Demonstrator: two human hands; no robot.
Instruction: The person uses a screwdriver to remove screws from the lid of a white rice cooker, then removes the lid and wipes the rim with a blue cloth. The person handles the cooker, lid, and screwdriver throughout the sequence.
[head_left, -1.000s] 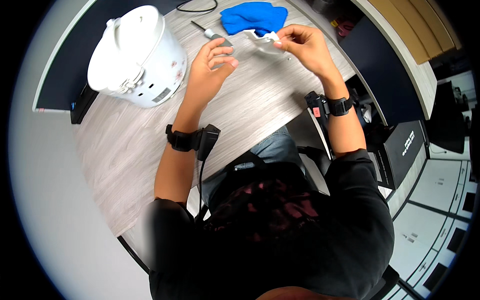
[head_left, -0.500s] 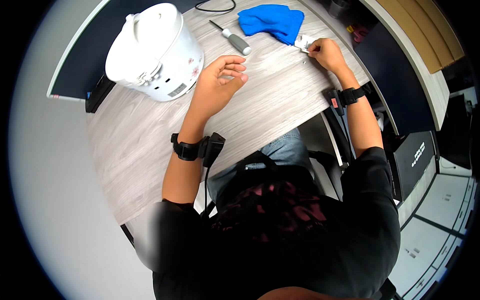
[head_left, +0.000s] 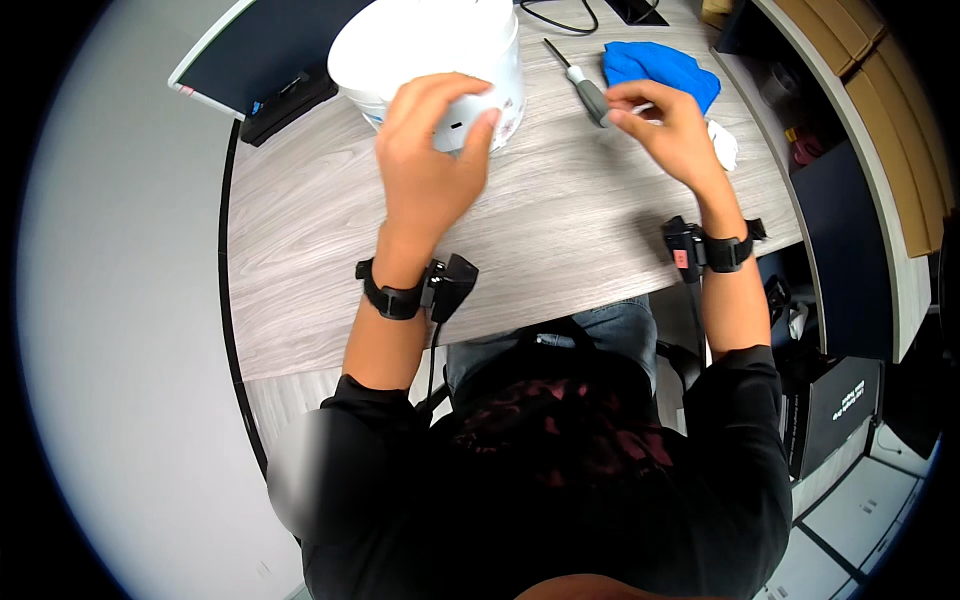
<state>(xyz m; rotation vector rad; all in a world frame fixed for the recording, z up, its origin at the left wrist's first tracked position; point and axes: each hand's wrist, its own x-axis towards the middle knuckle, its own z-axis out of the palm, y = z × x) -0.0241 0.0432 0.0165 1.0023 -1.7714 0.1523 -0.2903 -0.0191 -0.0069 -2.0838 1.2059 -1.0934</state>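
Note:
A white rice cooker (head_left: 420, 45) with printed flowers on its side stands at the back of the desk, partly out of the picture. My left hand (head_left: 435, 150) is raised in front of its lower wall, thumb and fingers apart in a loose curve, with nothing seen between them. My right hand (head_left: 668, 130) is over the desk near the grey handle end of a screwdriver (head_left: 588, 95). Its thumb and index finger are pinched together; anything between them is too small to make out. A white item (head_left: 722, 146) lies partly behind that hand, below a blue cloth (head_left: 665, 70).
A black cable (head_left: 560, 22) curls at the back of the desk (head_left: 330, 240). A dark partition (head_left: 290, 45) with a black object (head_left: 290, 108) at its foot borders the left. Shelving with cardboard boxes (head_left: 890, 130) stands on the right, with a black box (head_left: 835, 410) below.
My right hand has left the white item and moved left toward the screwdriver, still pinched. My left hand now overlaps the rice cooker's wall. The view has shifted, too.

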